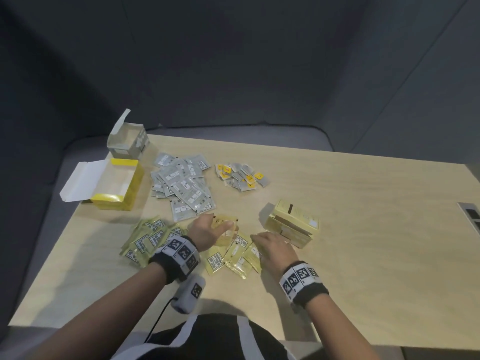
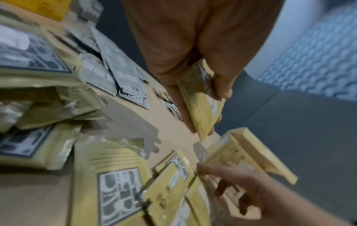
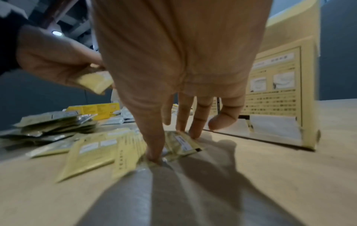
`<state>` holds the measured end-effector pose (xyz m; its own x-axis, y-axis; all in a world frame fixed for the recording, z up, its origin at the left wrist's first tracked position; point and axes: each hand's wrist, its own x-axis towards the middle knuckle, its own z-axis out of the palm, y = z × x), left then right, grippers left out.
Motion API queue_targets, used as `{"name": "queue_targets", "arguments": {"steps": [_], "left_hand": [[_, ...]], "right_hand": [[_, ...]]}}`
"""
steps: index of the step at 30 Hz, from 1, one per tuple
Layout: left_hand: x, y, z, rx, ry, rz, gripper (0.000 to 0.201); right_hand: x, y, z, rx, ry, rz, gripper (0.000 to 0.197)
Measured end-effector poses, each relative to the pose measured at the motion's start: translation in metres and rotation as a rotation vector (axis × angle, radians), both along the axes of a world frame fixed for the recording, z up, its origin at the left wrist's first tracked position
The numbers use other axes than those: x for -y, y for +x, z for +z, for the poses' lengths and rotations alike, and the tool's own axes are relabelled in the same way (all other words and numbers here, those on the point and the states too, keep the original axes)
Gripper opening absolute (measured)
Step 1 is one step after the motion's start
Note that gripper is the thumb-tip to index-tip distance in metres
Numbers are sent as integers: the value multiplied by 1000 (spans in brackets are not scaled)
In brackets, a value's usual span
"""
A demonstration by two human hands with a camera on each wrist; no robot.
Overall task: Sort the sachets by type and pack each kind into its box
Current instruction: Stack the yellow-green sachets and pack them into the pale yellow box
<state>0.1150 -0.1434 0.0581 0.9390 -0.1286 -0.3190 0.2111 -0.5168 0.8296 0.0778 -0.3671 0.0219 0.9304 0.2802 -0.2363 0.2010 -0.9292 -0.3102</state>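
My left hand grips a small stack of yellow sachets, thumb on top; the left wrist view shows the same stack held above the table. More yellow sachets lie loose in front of me. My right hand rests on them with straight fingers; the right wrist view shows its thumb and fingertips pressing one sachet against the wood. Just beyond that hand a pale yellow box lies on its side, its open flap facing the hand.
A pile of greenish sachets lies left of my left wrist. Grey sachets and small yellow-and-grey sachets lie farther back. An open bright yellow box and an open grey box stand at the table's far left.
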Motion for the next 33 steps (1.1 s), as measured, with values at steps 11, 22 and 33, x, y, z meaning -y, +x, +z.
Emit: {"name": "queue_targets", "arguments": {"steps": [11,22,33], "left_hand": [[7,13,13,60,-366,132,85],[41,19,67,-412,-863,277,49],[-7,25,45,-300,-647,448,46]], "right_hand": [[10,4,64,256,533,-285,24],[-45,12,99,548,846,-154,22],[-47,21,44,-41,410,-258,24]]}}
